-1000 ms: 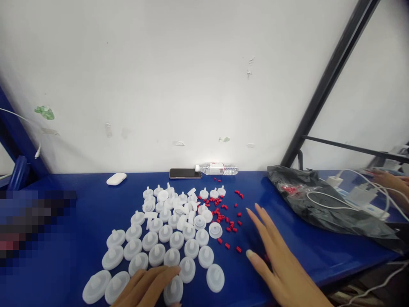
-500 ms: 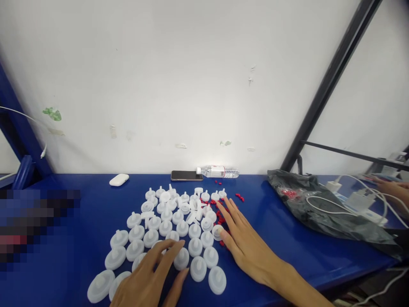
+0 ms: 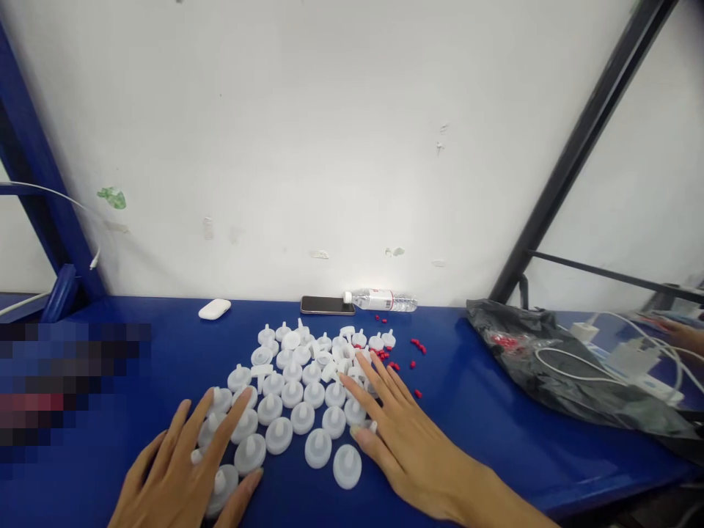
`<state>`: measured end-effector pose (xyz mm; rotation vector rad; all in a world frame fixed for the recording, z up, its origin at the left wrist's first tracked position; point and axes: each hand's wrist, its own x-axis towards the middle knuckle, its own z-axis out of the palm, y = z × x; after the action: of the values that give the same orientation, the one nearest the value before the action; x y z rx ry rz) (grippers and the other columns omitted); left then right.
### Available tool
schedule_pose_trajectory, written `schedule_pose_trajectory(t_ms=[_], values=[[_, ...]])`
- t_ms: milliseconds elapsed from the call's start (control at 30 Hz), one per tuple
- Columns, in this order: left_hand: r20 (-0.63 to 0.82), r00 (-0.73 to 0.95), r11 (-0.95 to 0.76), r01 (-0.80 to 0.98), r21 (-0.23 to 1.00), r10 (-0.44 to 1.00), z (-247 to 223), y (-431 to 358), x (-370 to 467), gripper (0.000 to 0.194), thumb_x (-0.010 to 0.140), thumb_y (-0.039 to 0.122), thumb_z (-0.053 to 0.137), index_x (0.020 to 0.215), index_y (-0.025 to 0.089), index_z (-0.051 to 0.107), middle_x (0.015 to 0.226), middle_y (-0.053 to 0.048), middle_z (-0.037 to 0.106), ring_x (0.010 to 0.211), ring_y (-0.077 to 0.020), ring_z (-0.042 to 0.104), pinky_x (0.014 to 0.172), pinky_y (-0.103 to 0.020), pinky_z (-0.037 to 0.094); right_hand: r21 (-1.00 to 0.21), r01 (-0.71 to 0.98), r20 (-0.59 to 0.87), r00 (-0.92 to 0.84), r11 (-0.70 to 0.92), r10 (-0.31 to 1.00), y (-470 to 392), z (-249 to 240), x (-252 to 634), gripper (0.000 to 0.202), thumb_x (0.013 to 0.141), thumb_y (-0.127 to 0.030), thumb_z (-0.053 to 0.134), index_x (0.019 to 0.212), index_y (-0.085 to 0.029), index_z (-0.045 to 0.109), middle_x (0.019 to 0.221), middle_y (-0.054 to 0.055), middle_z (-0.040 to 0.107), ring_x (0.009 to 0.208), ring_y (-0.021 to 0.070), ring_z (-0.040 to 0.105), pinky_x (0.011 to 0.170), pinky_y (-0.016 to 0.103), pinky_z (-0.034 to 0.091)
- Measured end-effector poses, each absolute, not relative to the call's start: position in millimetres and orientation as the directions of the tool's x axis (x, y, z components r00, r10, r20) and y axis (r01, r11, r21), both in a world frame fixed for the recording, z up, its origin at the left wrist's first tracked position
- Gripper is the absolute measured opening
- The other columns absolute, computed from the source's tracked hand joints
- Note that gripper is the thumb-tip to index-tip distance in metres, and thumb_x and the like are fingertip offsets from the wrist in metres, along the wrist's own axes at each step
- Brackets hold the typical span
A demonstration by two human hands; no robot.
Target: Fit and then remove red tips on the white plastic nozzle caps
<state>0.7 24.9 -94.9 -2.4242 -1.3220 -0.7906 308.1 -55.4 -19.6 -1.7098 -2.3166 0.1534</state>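
Many white plastic spouted caps (image 3: 291, 394) lie in a broad cluster on the blue table (image 3: 181, 352), most with the spout pointing up. My left hand (image 3: 184, 458) spreads over the near left caps, fingers apart, covering some of them. At the cluster's right edge, my right hand (image 3: 404, 429) lies with fingers stretched out, touching caps beneath its thumb and fingertips. Small red pieces (image 3: 389, 353) are scattered around the right hand's fingertips, and some are hidden under it. Neither hand grips anything.
A phone (image 3: 327, 306), a clear water bottle (image 3: 382, 300) and a white earbud case (image 3: 214, 309) lie along the wall. On the right are a dark plastic bag (image 3: 528, 367), white cables and chargers. Another person's hand (image 3: 679, 334) shows at far right.
My left hand has moved left onto the outer caps. My right hand has moved slightly left against the cluster, and the caps on both sides sit closer together. The camera view has shifted a little.
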Motion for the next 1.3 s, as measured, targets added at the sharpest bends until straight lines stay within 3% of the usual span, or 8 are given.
schedule_pose_trajectory(t_ms=[200,333,500,600,700,800,967,1300], values=[[0.548,0.418,-0.54,0.839,0.074,0.724,-87.9,30.5,18.5,0.08,0.084,0.059,0.052,0.155,0.045,0.018,0.164,-0.007,0.025,0.14,-0.0395,0.041,0.102,-0.059,0.047,-0.157,0.92,0.212,-0.325,0.36,0.922,-40.5,-19.1,322.5,0.081,0.097,-0.059,0.046,0.16,-0.031,0.005,0.166,0.003,-0.007,0.151,0.0353,-0.001,0.122,0.057,0.012],[0.462,0.371,-0.513,0.826,0.233,0.806,-76.0,21.1,17.2,0.079,0.084,0.062,0.051,0.154,0.047,0.017,0.167,0.0,0.012,0.139,-0.0394,0.043,0.101,-0.057,0.049,-0.093,0.942,0.42,-0.257,0.323,0.87,-30.6,-3.5,349.3,0.07,0.101,-0.058,0.035,0.16,-0.03,0.01,0.167,0.004,-0.003,0.152,0.0328,0.003,0.122,0.056,0.012],[0.421,0.256,-0.45,0.762,0.466,0.87,-8.1,48.1,32.9,0.052,0.1,0.053,0.019,0.147,0.037,0.036,0.147,-0.003,0.049,0.131,-0.0278,0.055,0.1,-0.049,0.052,0.046,0.985,0.701,-0.152,0.168,0.697,12.9,21.1,413.1,0.049,0.104,-0.045,0.031,0.146,-0.023,0.043,0.158,0.012,0.028,0.146,0.0302,0.026,0.118,0.052,0.025],[0.455,0.396,-0.519,0.834,0.185,0.798,35.9,93.2,52.3,0.062,0.103,0.043,0.007,0.127,0.016,0.057,0.115,-0.005,0.067,0.117,-0.0221,0.061,0.101,-0.039,0.048,0.15,0.987,0.75,-0.156,0.065,0.642,41.9,18.0,458.9,0.039,0.103,-0.037,0.035,0.129,-0.018,0.057,0.139,0.015,0.048,0.133,0.0293,0.042,0.112,0.047,0.031],[0.441,0.388,-0.465,0.882,0.079,0.809,46.0,141.0,64.2,0.075,0.1,0.035,-0.003,0.097,0.004,0.065,0.092,-0.007,0.069,0.103,-0.0266,0.067,0.09,-0.041,0.049,0.195,0.978,0.76,-0.106,-0.069,0.641,55.1,-0.7,498.6,0.038,0.104,-0.029,0.03,0.115,-0.012,0.062,0.114,0.016,0.06,0.11,0.0269,0.054,0.099,0.041,0.039],[0.428,0.377,-0.408,0.913,-0.022,0.821,25.0,175.2,63.1,0.057,0.102,0.031,0.017,0.095,0.005,0.067,0.097,-0.017,0.072,0.093,-0.0299,0.071,0.083,-0.043,0.051,0.261,0.965,0.692,-0.172,-0.02,0.701,52.8,-21.8,527.3,0.033,0.102,-0.029,0.038,0.097,-0.014,0.067,0.095,0.012,0.065,0.092,0.0238,0.057,0.09,0.037,0.042],[0.347,0.43,-0.418,0.902,-0.111,0.834,-11.6,200.8,51.2,0.048,0.098,0.029,0.032,0.083,0.006,0.071,0.093,-0.026,0.073,0.089,-0.0369,0.071,0.079,-0.048,0.051,0.265,0.962,0.718,-0.154,-0.061,0.679,52.4,-37.2,551.3,0.032,0.101,-0.026,0.039,0.096,-0.013,0.067,0.093,0.013,0.065,0.09,0.0256,0.057,0.084,0.038,0.041],[0.242,0.448,-0.444,0.893,-0.076,0.861,-25.4,218.9,51.2,0.027,0.095,0.038,0.06,0.105,0.014,0.065,0.105,-0.006,0.069,0.094,-0.0193,0.067,0.086,-0.042,0.055,0.377,0.926,0.602,-0.243,-0.003,0.761,64.0,-44.9,544.4,0.04,0.1,-0.033,0.043,0.072,-0.017,0.065,0.079,0.009,0.064,0.083,0.0237,0.056,0.081,0.036,0.035]])
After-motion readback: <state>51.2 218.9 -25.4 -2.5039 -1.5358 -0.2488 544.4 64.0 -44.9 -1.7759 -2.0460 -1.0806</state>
